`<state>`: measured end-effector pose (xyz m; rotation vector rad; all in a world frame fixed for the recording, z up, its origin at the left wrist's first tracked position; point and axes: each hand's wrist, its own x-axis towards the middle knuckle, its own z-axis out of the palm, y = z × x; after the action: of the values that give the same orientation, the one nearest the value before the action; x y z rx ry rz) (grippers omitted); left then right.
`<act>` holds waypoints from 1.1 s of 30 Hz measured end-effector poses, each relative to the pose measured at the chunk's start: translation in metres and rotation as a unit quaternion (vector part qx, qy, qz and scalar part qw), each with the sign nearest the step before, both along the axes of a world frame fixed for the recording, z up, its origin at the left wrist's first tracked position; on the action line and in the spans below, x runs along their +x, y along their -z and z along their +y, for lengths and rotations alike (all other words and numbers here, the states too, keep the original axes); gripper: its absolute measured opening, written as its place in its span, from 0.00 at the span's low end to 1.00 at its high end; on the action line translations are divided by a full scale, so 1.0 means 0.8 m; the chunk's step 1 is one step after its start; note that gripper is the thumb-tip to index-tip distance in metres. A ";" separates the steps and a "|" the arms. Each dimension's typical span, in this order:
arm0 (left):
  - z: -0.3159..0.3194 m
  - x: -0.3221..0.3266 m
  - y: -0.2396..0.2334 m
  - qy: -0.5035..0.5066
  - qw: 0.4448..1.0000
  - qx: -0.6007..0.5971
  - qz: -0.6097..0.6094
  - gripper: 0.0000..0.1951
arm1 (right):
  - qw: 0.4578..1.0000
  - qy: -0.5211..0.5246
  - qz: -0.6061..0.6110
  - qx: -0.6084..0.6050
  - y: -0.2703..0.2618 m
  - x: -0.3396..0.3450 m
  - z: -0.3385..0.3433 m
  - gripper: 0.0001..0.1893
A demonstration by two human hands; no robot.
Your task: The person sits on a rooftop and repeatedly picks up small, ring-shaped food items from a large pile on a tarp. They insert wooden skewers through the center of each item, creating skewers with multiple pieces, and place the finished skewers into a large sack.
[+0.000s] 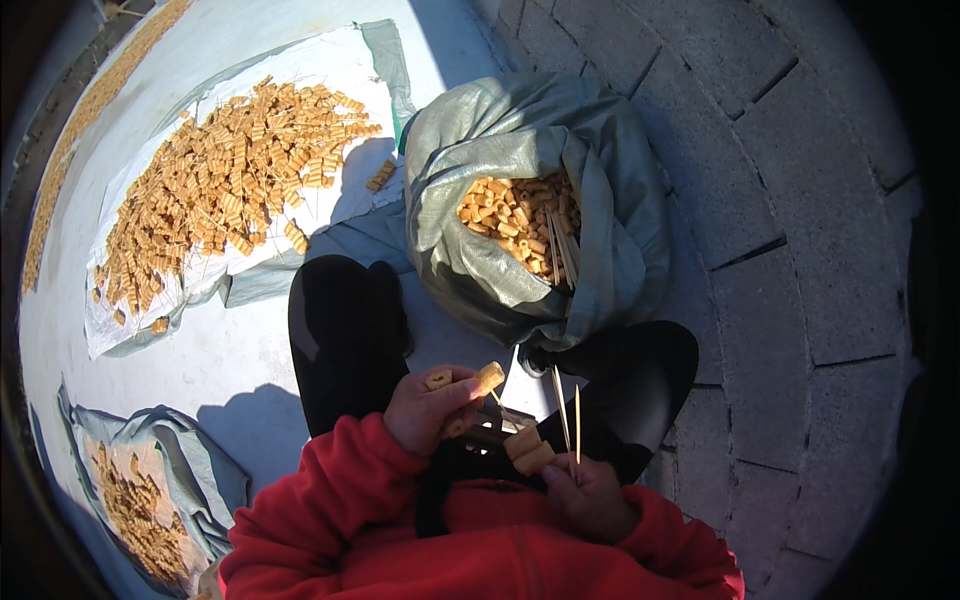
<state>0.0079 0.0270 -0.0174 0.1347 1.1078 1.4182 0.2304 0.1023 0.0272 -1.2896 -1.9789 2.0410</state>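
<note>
My left hand [435, 409] holds several short tan tube pieces [490, 376], one pinched between thumb and fingers at a thin stick's upper end. Two more pieces [529, 450] sit side by side on that stick, beside my right hand [589, 491]. Several thin wooden sticks [577, 420] stand up from my right hand's fingers. In front of my knees a woven plastic sack [630, 247] stands with its mouth rolled back, full of loose tan pieces [510, 221], and a bundle of sticks [562, 251] leans inside it.
On a white sheet [364, 56] to the left lies a large heap of skewered pieces [240, 165]. A smaller heap [139, 510] rests on another sheet at the lower left. A long strip of tan pieces [82, 112] runs along the far left. Stone paving [795, 285] lies to the right.
</note>
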 end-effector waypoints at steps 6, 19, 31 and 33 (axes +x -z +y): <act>-0.002 0.026 0.004 0.122 0.982 0.031 0.143 0.11 | 0.999 0.038 0.002 -0.031 0.001 -0.014 -0.004 0.08; 0.012 -0.017 0.026 -0.219 0.969 -0.017 -0.114 0.18 | 0.989 -0.150 -0.001 0.017 -0.011 -0.014 0.011 0.08; 0.013 0.006 0.029 -0.258 0.962 -0.027 -0.084 0.14 | 0.988 -0.145 -0.036 0.039 -0.004 -0.019 0.006 0.08; 0.014 0.009 0.031 -0.276 0.959 -0.025 -0.055 0.13 | 0.990 -0.132 -0.010 0.054 -0.011 -0.023 0.002 0.09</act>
<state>0.0149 0.0384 -0.0424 -0.3122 1.1343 1.8623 0.2122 0.1039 0.0359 -1.0813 -2.3454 1.9944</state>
